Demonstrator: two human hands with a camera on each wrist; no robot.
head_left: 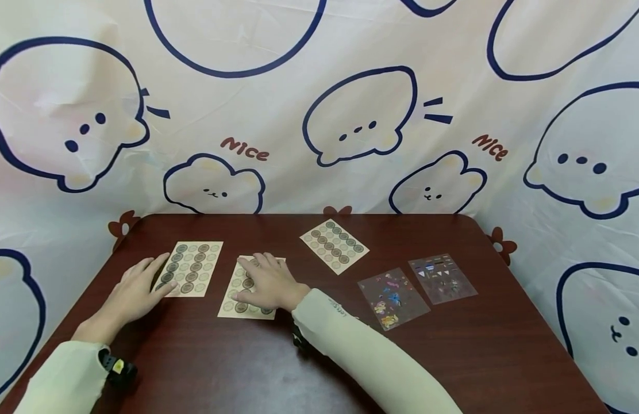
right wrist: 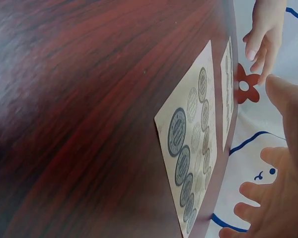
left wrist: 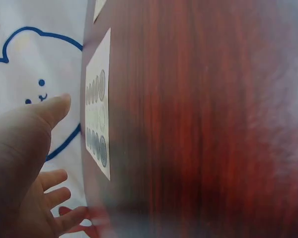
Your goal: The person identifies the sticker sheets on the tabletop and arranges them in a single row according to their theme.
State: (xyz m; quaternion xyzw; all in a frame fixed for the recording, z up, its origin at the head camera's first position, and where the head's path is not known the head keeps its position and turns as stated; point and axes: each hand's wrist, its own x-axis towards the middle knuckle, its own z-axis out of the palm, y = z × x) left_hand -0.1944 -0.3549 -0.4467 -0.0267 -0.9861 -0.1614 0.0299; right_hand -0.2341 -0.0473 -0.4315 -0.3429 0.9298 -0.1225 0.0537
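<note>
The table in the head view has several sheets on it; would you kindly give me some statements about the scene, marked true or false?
1. Three cream sheets lie on the table. True.
2. The cream sheets carry printed squares. False: they carry circles.
3. Two clear sheets lie right of the right hand. True.
4. The left hand holds a clear sheet. False: it holds nothing.
5. In the head view, the right hand covers part of a cream sheet. True.

soft light brightened the head view, pale glare lay on the worktop (head_left: 221,362), wrist views looked hazier
</note>
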